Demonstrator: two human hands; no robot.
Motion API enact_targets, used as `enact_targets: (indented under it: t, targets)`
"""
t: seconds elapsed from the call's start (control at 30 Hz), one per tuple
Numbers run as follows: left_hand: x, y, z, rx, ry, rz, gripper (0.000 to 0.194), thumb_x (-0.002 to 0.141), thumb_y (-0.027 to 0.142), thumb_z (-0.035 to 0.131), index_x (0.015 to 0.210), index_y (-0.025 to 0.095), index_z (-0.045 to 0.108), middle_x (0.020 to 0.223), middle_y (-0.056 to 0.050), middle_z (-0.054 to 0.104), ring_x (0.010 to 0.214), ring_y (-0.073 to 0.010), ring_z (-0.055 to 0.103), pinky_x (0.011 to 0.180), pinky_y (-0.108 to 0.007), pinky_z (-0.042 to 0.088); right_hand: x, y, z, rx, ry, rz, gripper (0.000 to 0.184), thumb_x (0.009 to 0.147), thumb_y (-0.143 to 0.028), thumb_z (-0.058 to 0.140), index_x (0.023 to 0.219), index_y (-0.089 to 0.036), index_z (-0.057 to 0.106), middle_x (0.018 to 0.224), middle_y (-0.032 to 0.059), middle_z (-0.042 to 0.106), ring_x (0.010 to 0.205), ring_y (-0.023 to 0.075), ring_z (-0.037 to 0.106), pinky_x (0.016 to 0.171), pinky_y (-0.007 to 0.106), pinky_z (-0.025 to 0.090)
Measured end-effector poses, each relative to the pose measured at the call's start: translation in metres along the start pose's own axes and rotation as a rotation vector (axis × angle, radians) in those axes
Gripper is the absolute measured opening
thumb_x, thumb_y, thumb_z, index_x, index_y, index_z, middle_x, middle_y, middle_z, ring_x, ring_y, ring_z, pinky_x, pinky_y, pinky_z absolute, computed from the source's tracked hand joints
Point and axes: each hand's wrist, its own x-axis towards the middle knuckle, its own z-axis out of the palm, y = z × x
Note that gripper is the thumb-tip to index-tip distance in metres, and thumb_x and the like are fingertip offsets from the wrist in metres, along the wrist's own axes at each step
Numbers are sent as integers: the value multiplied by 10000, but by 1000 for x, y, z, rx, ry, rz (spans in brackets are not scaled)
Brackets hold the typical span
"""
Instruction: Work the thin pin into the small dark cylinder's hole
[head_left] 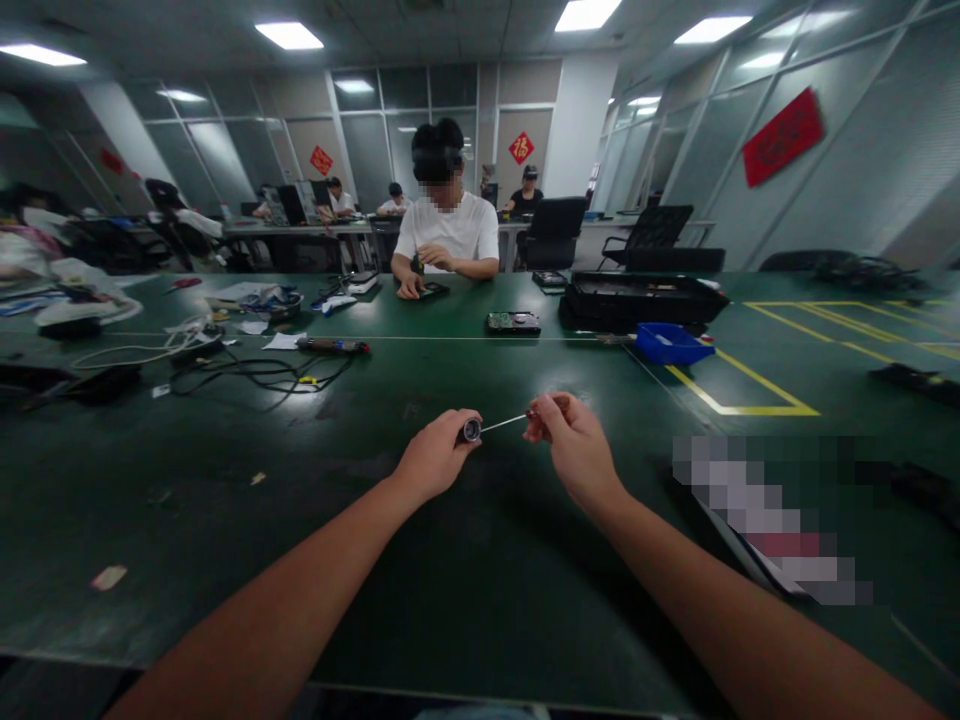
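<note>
My left hand is closed around a small dark cylindrical part, whose round metallic end faces me. In my right hand is a thin screwdriver, pinched by its reddish handle. Its slim shaft points left, with the tip at or very near the rim of the cylindrical part; whether they touch I cannot tell. Both hands are held above the green table. My fingers hide most of the cylindrical part and much of the screwdriver's handle.
Beyond my hands lies a hard drive. A blue bin and a black tray stand at the right. Left of centre is an electric screwdriver among cables. A co-worker sits opposite. A blurred-out flat object lies near my right arm.
</note>
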Motion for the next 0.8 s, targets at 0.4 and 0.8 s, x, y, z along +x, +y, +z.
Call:
enact_targets:
  t: [0.4,0.8]
  targets:
    - [-1,1,1,-37,5,9,281,877,242,629,1157,264,627,1098,-41,668,1008,-218,631,939,-360,475,-10,-10,5,-208,-79,-104,270,950,-449,531,956,-189,603,758,34,672,703,183,649,693,342,508]
    - [1,-1,2,-53,44,6,322,868,259,645,1189,268,616,1103,-37,677,982,-209,637,887,-342,490,-7,-4,3,-134,-99,-97,256,940,-438,549,966,-192,613,784,39,685,710,182,659,699,341,523]
